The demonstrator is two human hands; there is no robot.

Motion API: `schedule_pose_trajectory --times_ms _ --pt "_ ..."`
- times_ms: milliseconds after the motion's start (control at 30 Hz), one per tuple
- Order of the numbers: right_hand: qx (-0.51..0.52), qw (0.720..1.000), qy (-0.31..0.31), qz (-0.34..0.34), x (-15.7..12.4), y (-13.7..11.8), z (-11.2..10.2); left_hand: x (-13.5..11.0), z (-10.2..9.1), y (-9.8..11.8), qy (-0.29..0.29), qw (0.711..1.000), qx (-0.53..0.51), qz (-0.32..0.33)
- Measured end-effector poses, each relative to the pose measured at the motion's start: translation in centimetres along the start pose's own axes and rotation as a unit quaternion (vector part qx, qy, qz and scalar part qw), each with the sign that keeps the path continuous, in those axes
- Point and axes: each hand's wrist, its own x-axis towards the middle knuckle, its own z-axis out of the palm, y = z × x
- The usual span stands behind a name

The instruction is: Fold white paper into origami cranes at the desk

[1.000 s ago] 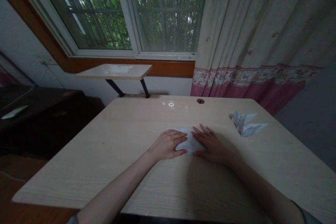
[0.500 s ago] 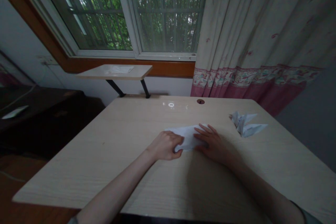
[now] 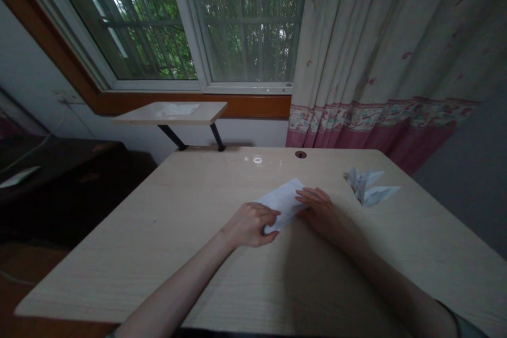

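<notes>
A folded sheet of white paper [image 3: 283,200] lies at a slant on the pale wooden desk [image 3: 198,185], between my two hands. My left hand [image 3: 253,223] grips its near left end, thumb below and fingers curled over the top. My right hand [image 3: 320,212] rests at the paper's right edge with its fingers stretched out and touching it. The palm side of both hands is hidden. Off to the right stands a folded paper shape with pointed wings [image 3: 366,187], apart from both hands.
On the back left, a small raised shelf [image 3: 209,114] on black legs carries a flat white paper [image 3: 180,109]. A round cable hole [image 3: 301,155] sits near the desk's back edge. Behind are a window and a patterned curtain [image 3: 356,63].
The paper has turned, its far end now pointing up and away. My right hand's fingers have drawn closer together at the right edge. The camera view has shifted slightly.
</notes>
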Motion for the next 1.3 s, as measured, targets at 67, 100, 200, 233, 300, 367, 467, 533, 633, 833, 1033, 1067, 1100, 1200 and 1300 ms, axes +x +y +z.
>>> schedule_pose_trajectory --times_ms 67,100,200,233,300,367,467,533,633,833,1033,1067,1100,1200,1300 --pt "-0.011 1.000 0.003 0.011 0.0 0.1 0.2 0.0 0.0 0.1 0.001 1.000 0.000 -0.002" --pt "-0.017 1.000 0.001 0.019 0.1 0.1 0.3 0.0 0.0 0.1 0.004 1.000 -0.001 -0.002" --pt "-0.040 0.998 -0.009 0.044 0.3 0.0 0.4 0.1 0.1 0.3 0.017 1.000 -0.017 -0.011" --pt "-0.046 0.998 -0.010 0.051 0.4 -0.1 0.5 0.1 0.1 0.3 0.021 0.999 -0.024 -0.015" --pt "-0.054 0.997 -0.009 0.062 0.5 -0.1 0.6 0.1 0.2 0.4 0.030 0.999 -0.037 -0.019" --pt "-0.058 0.996 -0.005 0.073 0.6 -0.1 0.7 0.2 0.2 0.4 0.039 0.998 -0.048 -0.022" --pt "-0.061 0.995 0.000 0.083 0.4 0.1 1.0 0.2 0.2 0.5 0.054 0.996 -0.069 -0.030" --pt "-0.063 0.994 -0.001 0.091 0.2 0.2 1.2 0.2 0.1 0.6 0.065 0.993 -0.091 -0.040" --pt "-0.066 0.992 0.002 0.111 -0.1 0.1 1.4 0.2 0.1 0.7 0.087 0.986 -0.125 -0.066" --pt "-0.068 0.988 -0.014 0.136 0.0 -0.7 1.1 0.3 0.2 1.0 0.134 0.967 -0.184 -0.118" --pt "-0.080 0.984 -0.004 0.159 0.2 -1.1 1.0 0.4 0.4 1.2 0.159 0.950 -0.239 -0.122" --pt "-0.080 0.984 0.003 0.161 0.2 -1.1 1.0 0.5 0.5 1.2 0.165 0.947 -0.245 -0.126" --pt "-0.081 0.983 0.012 0.162 0.2 -1.1 1.1 0.5 0.5 1.3 0.172 0.943 -0.251 -0.132" --pt "-0.085 0.983 0.034 0.162 0.1 -0.8 1.2 0.5 0.2 1.3 0.190 0.938 -0.253 -0.143" --pt "-0.096 0.981 0.037 0.167 0.0 -0.5 1.3 0.3 -0.4 1.0 0.196 0.943 -0.238 -0.124"
